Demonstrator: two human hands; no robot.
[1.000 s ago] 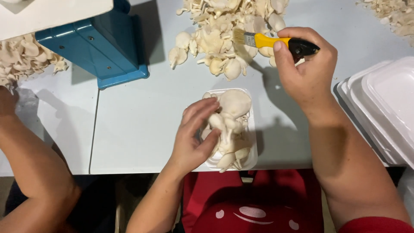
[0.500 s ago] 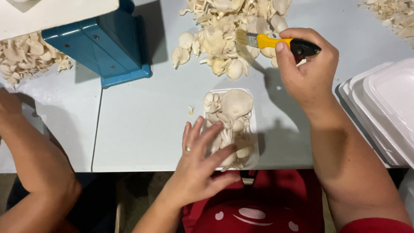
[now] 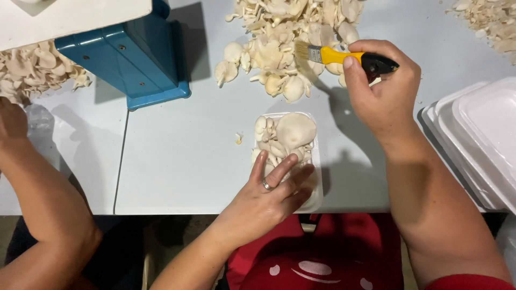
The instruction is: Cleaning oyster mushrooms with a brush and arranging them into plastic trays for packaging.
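Observation:
A small white foam tray [image 3: 317,161] filled with pale oyster mushrooms [image 3: 287,134] sits near the front edge of the table. My left hand [image 3: 266,196] lies flat on the near part of the tray, fingers spread over the mushrooms, a ring on one finger. My right hand [image 3: 384,91] is raised to the right of the tray and grips a brush [image 3: 344,56] with a yellow and black handle, its bristles pointing left toward a big pile of loose mushrooms [image 3: 290,37].
A blue scale base [image 3: 129,53] with a white top stands at the back left. Another person's arm [image 3: 37,188] reaches in at the left beside more mushrooms [image 3: 32,70]. Stacked empty white foam trays [image 3: 478,139] lie at the right. A further mushroom heap [image 3: 489,19] is at the far right.
My left hand has slid from the middle of the tray toward its near end and flattened out. My right hand with the brush has stayed in place.

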